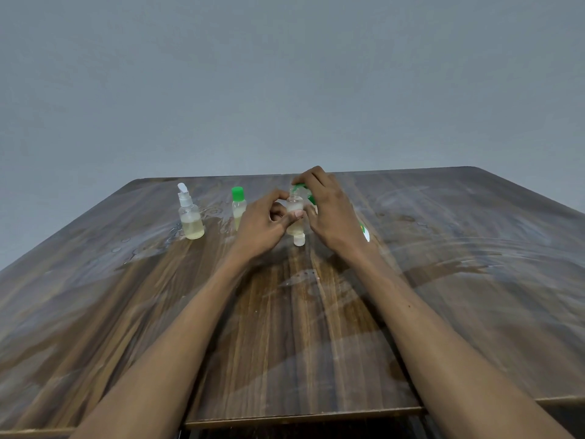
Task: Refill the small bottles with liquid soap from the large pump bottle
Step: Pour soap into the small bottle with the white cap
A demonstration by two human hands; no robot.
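at table centre, left hand (264, 224) fingers pinching open small bottle (295, 217), right hand (329, 213) fingers curled over mostly hidden pump bottle (364, 231)

No lettering can be read; the label on the large pump bottle (364, 231) is mostly hidden.
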